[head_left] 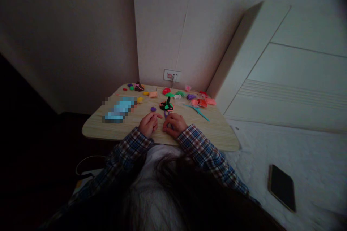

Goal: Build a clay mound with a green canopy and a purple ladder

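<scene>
My right hand (175,124) is on the near part of the table, its fingers bent and pinched round a thin purple clay strip (166,114). Part of that strip sticks out past the fingertips, and the rest is hidden under the hand. Just left of it is my left hand (148,124), index finger pointing towards the strip and the other fingers curled in. Whatever those curled fingers hold, if anything, is hidden. Beyond both hands stands a small clay palm tree (168,101) with green leaves, a black trunk and a dark base. A purple clay lump (153,109) lies beyond my left hand.
A lit, blurred-out phone (120,109) lies on the table (208,135) at left. Teal clay tools (202,113) lie at right. Coloured clay pieces line the back, including an orange block (153,94) and red clay (202,102). A dark phone (282,187) rests on the bed.
</scene>
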Demonstrator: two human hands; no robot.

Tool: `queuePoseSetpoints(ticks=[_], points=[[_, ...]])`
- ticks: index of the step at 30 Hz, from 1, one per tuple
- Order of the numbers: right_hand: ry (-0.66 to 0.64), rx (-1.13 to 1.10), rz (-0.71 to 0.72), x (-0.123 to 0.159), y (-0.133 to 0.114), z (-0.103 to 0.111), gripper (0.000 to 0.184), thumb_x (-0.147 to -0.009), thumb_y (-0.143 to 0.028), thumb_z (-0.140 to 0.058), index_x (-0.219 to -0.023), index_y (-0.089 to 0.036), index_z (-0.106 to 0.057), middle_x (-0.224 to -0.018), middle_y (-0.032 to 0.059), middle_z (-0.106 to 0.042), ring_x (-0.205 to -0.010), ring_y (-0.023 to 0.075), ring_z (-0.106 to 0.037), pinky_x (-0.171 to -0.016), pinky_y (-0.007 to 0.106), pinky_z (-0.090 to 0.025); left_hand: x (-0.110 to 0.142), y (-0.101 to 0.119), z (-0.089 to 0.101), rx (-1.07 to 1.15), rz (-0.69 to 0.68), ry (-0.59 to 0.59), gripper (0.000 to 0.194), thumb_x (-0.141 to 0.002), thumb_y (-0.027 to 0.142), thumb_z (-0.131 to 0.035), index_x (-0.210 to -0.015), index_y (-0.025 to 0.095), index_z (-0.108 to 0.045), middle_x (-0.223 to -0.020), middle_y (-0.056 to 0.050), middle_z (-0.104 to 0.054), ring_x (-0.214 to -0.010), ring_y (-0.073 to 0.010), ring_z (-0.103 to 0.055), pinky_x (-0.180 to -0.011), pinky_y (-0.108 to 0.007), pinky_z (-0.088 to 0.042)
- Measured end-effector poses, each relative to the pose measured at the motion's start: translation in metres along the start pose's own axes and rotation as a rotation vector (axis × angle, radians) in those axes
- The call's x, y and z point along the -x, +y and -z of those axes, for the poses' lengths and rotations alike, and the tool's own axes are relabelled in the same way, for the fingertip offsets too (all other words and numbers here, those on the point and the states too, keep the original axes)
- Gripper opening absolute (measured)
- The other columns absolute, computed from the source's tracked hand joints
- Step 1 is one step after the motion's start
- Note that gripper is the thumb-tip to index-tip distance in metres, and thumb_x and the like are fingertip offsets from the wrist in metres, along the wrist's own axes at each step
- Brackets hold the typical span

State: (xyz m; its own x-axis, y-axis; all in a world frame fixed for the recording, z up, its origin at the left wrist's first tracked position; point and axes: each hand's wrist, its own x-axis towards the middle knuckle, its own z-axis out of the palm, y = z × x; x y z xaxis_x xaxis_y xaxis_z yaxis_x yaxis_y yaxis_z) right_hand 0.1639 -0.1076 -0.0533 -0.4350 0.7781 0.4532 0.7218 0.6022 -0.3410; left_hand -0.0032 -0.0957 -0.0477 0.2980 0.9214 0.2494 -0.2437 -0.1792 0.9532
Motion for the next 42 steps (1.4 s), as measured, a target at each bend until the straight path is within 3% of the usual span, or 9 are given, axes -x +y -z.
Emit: queuePoseSetpoints(ticks=[10,17,25,31,35,39,42], points=[[0.000,-0.041,-0.011,-0.001,-0.010,0.005,0.007,-0.072,-0.026,-0.069,-0.074,-0.020,-0.066,-0.089,0.0021,-0.062,-0.091,0.0191,-0.052,-0.081,0.034,-0.034,0.000,-0.002,-0.001,-0.026,-0.001,-0.008,0.036,-0.074,0.048,-0.057,-0.078,0.012,-0.056,-0.044,0.010,-0.029,-0.034,-0.0039,-0.026,-0.035,-0.018,-0.023],[0.171,-0.348,-0.191,0.000,0.006,0.012,0.008,-0.081,-0.026,-0.051,-0.079,-0.019,-0.056,-0.064,-0.0006,-0.061,-0.058,0.0118,-0.056,-0.059,0.024,-0.046,-0.001,-0.005,0.003,-0.095,0.004,0.022,0.031,-0.077,0.044,-0.056,-0.078,0.014,-0.055,-0.043,0.010,-0.029,-0.032,-0.0051,-0.028,-0.035,-0.018,-0.018],[0.187,-0.361,-0.199,0.000,0.015,0.007,0.008,-0.074,-0.017,-0.055,-0.081,-0.019,-0.060,-0.079,0.0019,-0.066,-0.067,0.0128,-0.062,-0.070,0.027,-0.051,-0.001,-0.003,0.002,-0.262,-0.011,0.037,0.013,-0.073,0.026,-0.057,-0.078,0.014,-0.058,-0.045,0.009,-0.032,-0.037,-0.0064,-0.029,-0.039,-0.019,-0.022],[0.197,-0.323,-0.193,-0.001,0.013,0.008,0.009,-0.076,-0.021,-0.055,-0.078,-0.018,-0.064,-0.076,0.0027,-0.064,-0.065,0.0125,-0.059,-0.063,0.025,-0.050,-0.002,0.001,0.001,-0.426,-0.058,0.043,0.011,-0.066,0.019,-0.061,-0.075,0.014,-0.061,-0.047,0.008,-0.032,-0.044,-0.0080,-0.032,-0.045,-0.020,-0.026],[0.190,-0.309,-0.188,-0.001,0.012,0.009,0.010,-0.075,-0.018,-0.055,-0.078,-0.018,-0.065,-0.077,0.0029,-0.063,-0.065,0.0122,-0.058,-0.061,0.024,-0.049,0.005,0.003,-0.001,-0.569,-0.108,0.064,0.012,-0.077,0.023,-0.052,-0.079,0.016,-0.061,-0.047,0.006,-0.036,-0.045,-0.0106,-0.037,-0.048,-0.022,-0.031],[0.185,-0.294,-0.191,-0.001,0.010,0.009,0.010,-0.075,-0.018,-0.055,-0.078,-0.018,-0.065,-0.076,0.0024,-0.062,-0.065,0.0118,-0.057,-0.060,0.023,-0.049,0.008,0.016,0.002,-1.035,-0.257,0.129,0.029,-0.087,0.018,-0.032,-0.092,0.017,-0.060,-0.056,0.000,-0.054,-0.058,-0.0162,-0.054,-0.070,-0.029,-0.043],[0.194,-0.281,-0.196,0.000,0.008,0.009,0.010,-0.075,-0.016,-0.055,-0.078,-0.018,-0.064,-0.076,0.0022,-0.062,-0.064,0.0117,-0.057,-0.060,0.023,-0.048,-0.002,0.028,0.008,-1.248,-0.233,0.146,0.032,-0.084,0.010,-0.030,-0.098,0.014,-0.059,-0.059,-0.001,-0.061,-0.070,-0.0192,-0.061,-0.099,-0.044,-0.030]])
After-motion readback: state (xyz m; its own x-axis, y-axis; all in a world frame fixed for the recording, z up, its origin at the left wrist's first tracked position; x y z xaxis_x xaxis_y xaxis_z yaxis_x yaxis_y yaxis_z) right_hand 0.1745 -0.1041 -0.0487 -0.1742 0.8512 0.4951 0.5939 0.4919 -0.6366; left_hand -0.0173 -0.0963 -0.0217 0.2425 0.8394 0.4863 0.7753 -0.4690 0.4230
